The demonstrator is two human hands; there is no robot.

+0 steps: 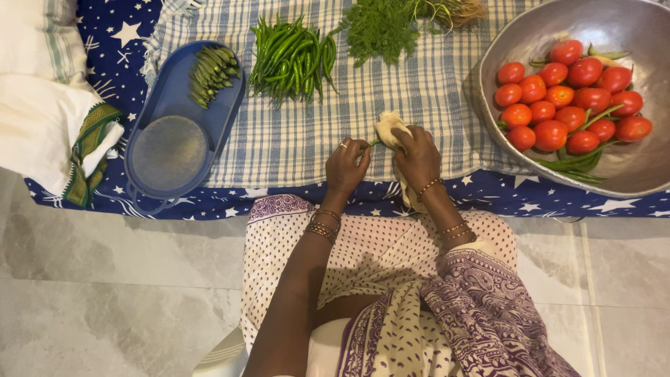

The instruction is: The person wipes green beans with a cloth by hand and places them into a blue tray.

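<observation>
My left hand (346, 166) pinches the stem end of a green chilli (376, 142) over the checked cloth (293, 132). My right hand (417, 157) grips a pale cream rag (388, 126), wrapped around the rest of the chilli, so most of it is hidden. The rag's tail hangs down under my right wrist. A pile of green chillies (292, 58) lies beyond my hands at the top centre. More chillies (211, 72) are stacked at the far end of a blue oval tray (216, 126) on the left.
A large metal bowl (607, 28) at the right holds red tomatoes (569, 98) and a few green beans. Green herbs (380, 28) lie at the top edge. A star-patterned blue sheet (112, 35) lies under the cloth. White folded fabric (42, 105) sits left. Tiled floor is below.
</observation>
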